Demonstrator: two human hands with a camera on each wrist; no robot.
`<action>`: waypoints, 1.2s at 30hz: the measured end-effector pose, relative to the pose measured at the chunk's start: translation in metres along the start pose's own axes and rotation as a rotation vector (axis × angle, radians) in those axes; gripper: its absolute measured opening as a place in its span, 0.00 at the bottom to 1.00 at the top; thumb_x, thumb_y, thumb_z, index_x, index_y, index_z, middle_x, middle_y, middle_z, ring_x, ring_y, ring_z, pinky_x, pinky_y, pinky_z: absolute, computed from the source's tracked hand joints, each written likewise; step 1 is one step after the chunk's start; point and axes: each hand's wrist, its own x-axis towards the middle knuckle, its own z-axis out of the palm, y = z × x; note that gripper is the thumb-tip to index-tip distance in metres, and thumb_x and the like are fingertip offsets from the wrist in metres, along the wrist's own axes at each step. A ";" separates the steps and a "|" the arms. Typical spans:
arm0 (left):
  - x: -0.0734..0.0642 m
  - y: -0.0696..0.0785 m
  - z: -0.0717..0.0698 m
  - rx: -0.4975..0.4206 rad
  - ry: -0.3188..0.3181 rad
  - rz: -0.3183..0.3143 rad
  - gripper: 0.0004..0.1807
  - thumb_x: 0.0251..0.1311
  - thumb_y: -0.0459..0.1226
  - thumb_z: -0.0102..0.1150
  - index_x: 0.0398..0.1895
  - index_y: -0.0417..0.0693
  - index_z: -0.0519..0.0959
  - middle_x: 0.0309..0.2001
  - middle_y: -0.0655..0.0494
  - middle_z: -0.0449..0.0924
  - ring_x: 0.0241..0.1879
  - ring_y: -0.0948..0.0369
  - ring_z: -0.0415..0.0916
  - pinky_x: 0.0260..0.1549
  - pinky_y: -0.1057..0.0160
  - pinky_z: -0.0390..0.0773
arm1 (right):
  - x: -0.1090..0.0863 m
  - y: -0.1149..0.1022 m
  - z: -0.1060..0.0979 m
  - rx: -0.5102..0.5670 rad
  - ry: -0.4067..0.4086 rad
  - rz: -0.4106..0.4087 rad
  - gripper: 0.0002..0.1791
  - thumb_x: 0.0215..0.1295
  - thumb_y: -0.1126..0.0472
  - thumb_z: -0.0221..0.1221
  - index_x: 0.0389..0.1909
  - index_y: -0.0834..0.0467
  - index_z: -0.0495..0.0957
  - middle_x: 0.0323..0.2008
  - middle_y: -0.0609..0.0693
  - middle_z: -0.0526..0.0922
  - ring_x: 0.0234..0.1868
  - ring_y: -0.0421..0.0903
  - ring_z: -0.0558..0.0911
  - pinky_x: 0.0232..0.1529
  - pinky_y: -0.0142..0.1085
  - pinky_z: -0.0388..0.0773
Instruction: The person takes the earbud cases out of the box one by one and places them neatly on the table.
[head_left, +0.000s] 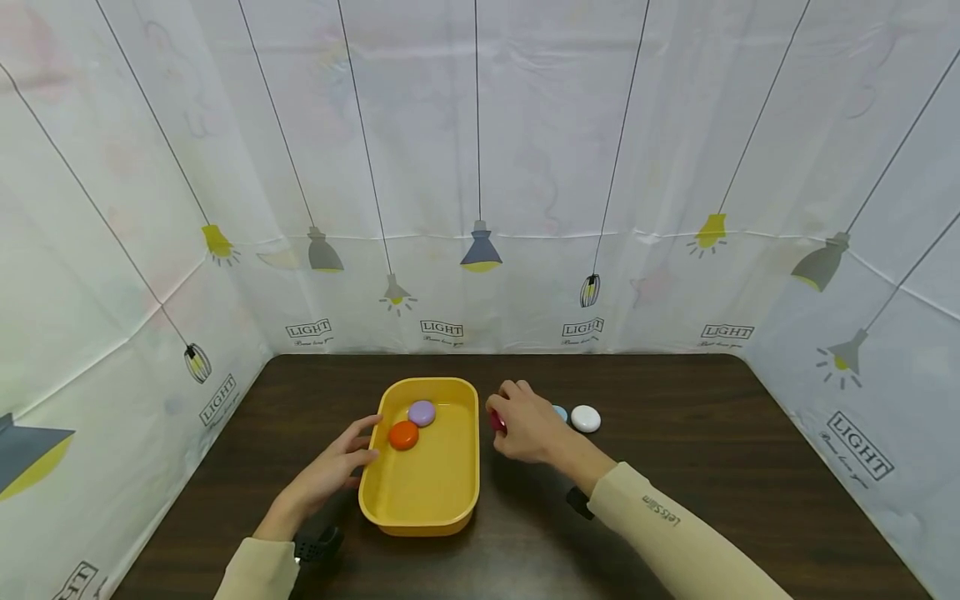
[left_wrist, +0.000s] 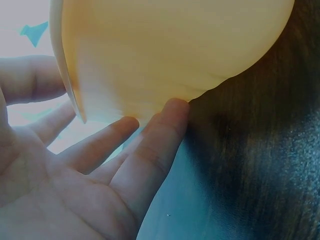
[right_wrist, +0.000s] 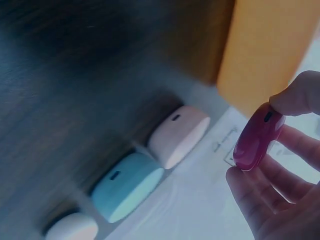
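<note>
In the head view, a yellow plastic tray (head_left: 420,492) holds a lilac round case (head_left: 422,412) and an orange round case (head_left: 403,435). My left hand (head_left: 334,467) rests its spread fingers against the tray's left side; in the left wrist view, fingertips (left_wrist: 176,107) lie on its outer wall. Just off the tray's right side, my right hand (head_left: 528,423) pinches a dark red rounded case (right_wrist: 257,137) between thumb and fingers. A small dark slot shows in its edge. The right wrist view shows this case above the table, with the tray wall beyond it.
On the dark wooden table (head_left: 675,492), a pink case (right_wrist: 180,135), a light blue case (right_wrist: 127,185) and a white case (head_left: 585,418) stand in a row right of the tray. My right hand hides the pink one in the head view. A lamp-patterned curtain (head_left: 525,167) surrounds the table.
</note>
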 end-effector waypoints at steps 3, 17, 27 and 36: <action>0.000 0.000 0.000 0.002 -0.005 0.003 0.33 0.75 0.38 0.50 0.80 0.58 0.55 0.75 0.37 0.58 0.67 0.41 0.67 0.56 0.37 0.76 | -0.003 0.004 0.005 -0.010 -0.022 -0.001 0.16 0.55 0.57 0.67 0.45 0.53 0.80 0.41 0.48 0.73 0.40 0.47 0.69 0.35 0.37 0.76; 0.000 0.000 0.000 -0.002 -0.010 0.003 0.33 0.76 0.38 0.50 0.80 0.57 0.54 0.74 0.37 0.59 0.67 0.41 0.68 0.56 0.38 0.77 | -0.009 0.013 0.027 -0.038 -0.114 0.023 0.20 0.54 0.55 0.70 0.49 0.53 0.80 0.45 0.51 0.75 0.43 0.50 0.72 0.38 0.42 0.80; -0.001 0.002 0.000 -0.001 -0.017 0.005 0.33 0.76 0.38 0.49 0.80 0.57 0.53 0.75 0.36 0.58 0.67 0.41 0.68 0.56 0.39 0.77 | -0.013 0.017 0.036 -0.040 -0.137 0.014 0.20 0.53 0.55 0.70 0.46 0.54 0.79 0.43 0.51 0.74 0.43 0.50 0.73 0.33 0.42 0.79; -0.001 0.001 0.000 -0.001 -0.015 0.006 0.33 0.76 0.38 0.49 0.80 0.57 0.54 0.75 0.37 0.57 0.67 0.41 0.68 0.57 0.38 0.76 | -0.016 0.017 0.039 -0.058 -0.149 0.005 0.19 0.53 0.56 0.69 0.46 0.53 0.78 0.42 0.50 0.72 0.43 0.49 0.72 0.31 0.41 0.78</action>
